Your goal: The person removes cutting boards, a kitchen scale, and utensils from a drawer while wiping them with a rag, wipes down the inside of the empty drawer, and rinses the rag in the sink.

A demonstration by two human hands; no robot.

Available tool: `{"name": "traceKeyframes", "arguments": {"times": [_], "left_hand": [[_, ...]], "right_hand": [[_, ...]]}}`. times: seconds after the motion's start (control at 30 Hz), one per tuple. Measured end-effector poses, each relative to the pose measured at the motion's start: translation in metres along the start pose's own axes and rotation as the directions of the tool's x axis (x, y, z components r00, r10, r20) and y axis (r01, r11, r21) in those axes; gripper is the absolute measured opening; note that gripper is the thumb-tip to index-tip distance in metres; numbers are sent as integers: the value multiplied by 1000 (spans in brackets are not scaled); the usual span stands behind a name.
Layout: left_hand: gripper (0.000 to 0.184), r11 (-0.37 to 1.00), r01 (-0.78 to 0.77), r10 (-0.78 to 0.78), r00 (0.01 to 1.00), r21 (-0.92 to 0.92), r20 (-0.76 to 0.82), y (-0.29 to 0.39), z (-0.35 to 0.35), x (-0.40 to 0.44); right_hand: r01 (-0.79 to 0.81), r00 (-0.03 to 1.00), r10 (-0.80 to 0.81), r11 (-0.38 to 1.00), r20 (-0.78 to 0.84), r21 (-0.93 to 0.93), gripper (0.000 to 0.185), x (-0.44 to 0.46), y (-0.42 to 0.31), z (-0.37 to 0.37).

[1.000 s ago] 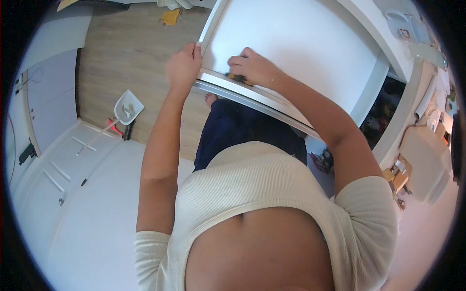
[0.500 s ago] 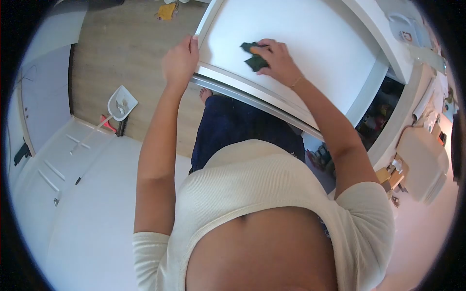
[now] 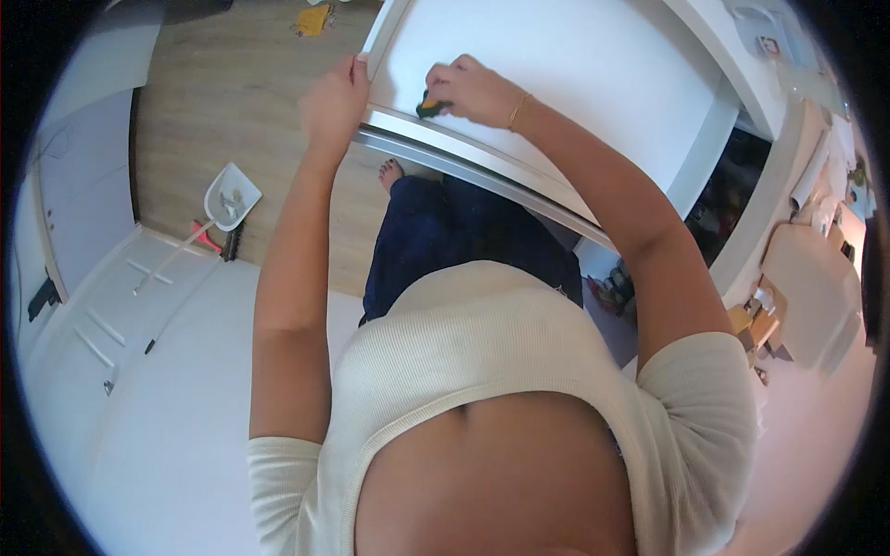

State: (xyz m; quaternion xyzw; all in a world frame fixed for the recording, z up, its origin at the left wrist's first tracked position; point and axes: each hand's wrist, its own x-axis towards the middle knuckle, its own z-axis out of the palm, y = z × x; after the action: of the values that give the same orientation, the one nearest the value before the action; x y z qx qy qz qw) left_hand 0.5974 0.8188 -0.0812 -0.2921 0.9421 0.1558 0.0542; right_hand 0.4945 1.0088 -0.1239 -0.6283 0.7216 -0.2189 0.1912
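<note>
A white drawer [image 3: 575,88] stands pulled out in front of me, its inside bottom bare where it shows. My left hand [image 3: 334,107] is closed on the drawer's left front corner, thumb over the rim. Inside the drawer, near that corner, my right hand [image 3: 476,91] holds a crumpled dark green cloth [image 3: 428,107] with a bit of orange-yellow showing. The cloth is at the inner side of the front wall. My fingers hide much of it.
A white long-handled dustpan [image 3: 232,196] and a broom [image 3: 234,239] are on the wooden floor at left. A yellow cloth [image 3: 313,20] lies farther off. Beside the drawer, a dark compartment [image 3: 732,196] holds items; a cluttered countertop [image 3: 783,176] is at right.
My right hand has moved left with the green cloth, from the drawer's middle to its front left corner. My left hand stays on the drawer's edge.
</note>
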Motion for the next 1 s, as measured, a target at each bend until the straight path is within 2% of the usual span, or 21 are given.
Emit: {"name": "traceKeyframes", "arguments": {"times": [0.03, 0.1, 0.17, 0.3, 0.37, 0.4, 0.43, 0.5, 0.57, 0.6, 0.63, 0.7, 0.77, 0.8, 0.83, 0.87, 0.93, 1.0], "left_hand": [[34, 1000, -11, 11, 1000, 14, -1, 0, -1, 2], [34, 999, -17, 18, 1000, 29, -6, -2, -2, 3], [35, 999, -36, 36, 999, 39, -1, -2, -3, 3], [37, 999, -37, 36, 999, -41, -25, -3, 1, 1], [39, 1000, -7, 7, 1000, 7, 15, -6, 5, 4], [39, 1000, -24, 24, 999, -3, 22, -5, 4, 4], [40, 1000, -6, 5, 1000, 14, 27, -3, 1, 3], [41, 999, 3, -4, 999, 35, 39, -3, 0, 3], [40, 1000, -14, 13, 999, 18, 42, -5, 2, 5], [40, 1000, -23, 22, 999, 20, 46, -3, 1, 5], [40, 999, -14, 13, 999, 32, 42, -3, -1, 4], [40, 999, -5, 3, 999, 42, 40, -3, -1, 2], [42, 999, -22, 20, 998, 29, 55, -6, 0, 4], [42, 999, -32, 31, 998, 22, 54, -6, 0, 5], [42, 999, -34, 33, 999, 20, 18, -6, 2, 4], [41, 999, -37, 37, 999, 17, -10, -7, 3, 1], [41, 998, -52, 52, 999, 22, 5, -15, 10, 4], [41, 997, -78, 77, 997, 13, 23, -14, 17, 6]], "right_hand": [[30, 997, -31, 999, 66, 18, 20, -4, -3, 4], [55, 997, -59, 996, 44, 75, 21, -33, -11, -2], [-57, 994, 51, 997, 101, 60, 20, -70, -13, -10], [-149, 969, 140, 988, 204, 28, 18, -124, -10, -33], [-462, 858, 347, 844, 378, 273, 16, -135, -1, -45], [-525, 851, 443, 681, 283, 510, 19, -145, 7, -38], [-535, 844, 458, 678, 280, 504, 19, -141, -3, -48], [-462, 865, 460, 575, 200, 675, 19, -119, -27, -57], [-203, 979, 179, 798, 98, 567, 17, -97, -43, -53], [-174, 981, 138, 940, 139, 295, 14, -91, -54, -53], [-180, 980, 145, 938, 135, 297, 14, -96, -63, -53], [-229, 971, 220, 968, 92, 99, 15, -107, -73, -54], [-296, 954, 287, 950, 92, 105, 16, -138, -76, -55], [-383, 920, 369, 917, 133, 108, 16, -155, -77, -59], [-469, 877, 447, 877, 176, 108, 17, -171, -79, -63], [-481, 870, 460, 871, 176, 103, 17, -187, -81, -67], [-635, 748, 612, 773, 256, 9, 20, -220, -87, -74], [-708, 670, 687, 705, 281, -36, 22, -253, -88, -78]]}}
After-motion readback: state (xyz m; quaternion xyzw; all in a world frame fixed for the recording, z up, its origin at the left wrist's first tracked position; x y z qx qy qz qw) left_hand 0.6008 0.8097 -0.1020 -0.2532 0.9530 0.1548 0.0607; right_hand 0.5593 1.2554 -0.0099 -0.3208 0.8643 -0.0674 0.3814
